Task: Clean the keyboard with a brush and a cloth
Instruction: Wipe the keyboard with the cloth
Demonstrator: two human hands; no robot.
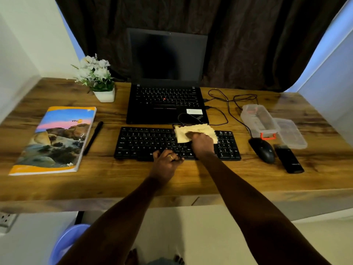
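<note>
A black external keyboard (145, 142) lies on the wooden desk (118, 180) in front of a laptop. A pale yellow cloth (183, 133) is spread over the keyboard's upper right-of-middle keys. My right hand (202, 143) presses down on the cloth with fingers closed over it. My left hand (166, 159), with a ring on one finger, rests on the keyboard's front edge near the space bar, fingers bent and holding the keyboard steady. I cannot pick out a brush with certainty.
Behind the keyboard stands an open black laptop (166, 100). To the left lie a notebook (57, 138), a black pen (93, 137) and a potted plant (99, 79). At the right are a mouse (262, 150), a black stick-shaped device (289, 159), a clear plastic box (257, 119) with its lid (290, 133), and cables (229, 104).
</note>
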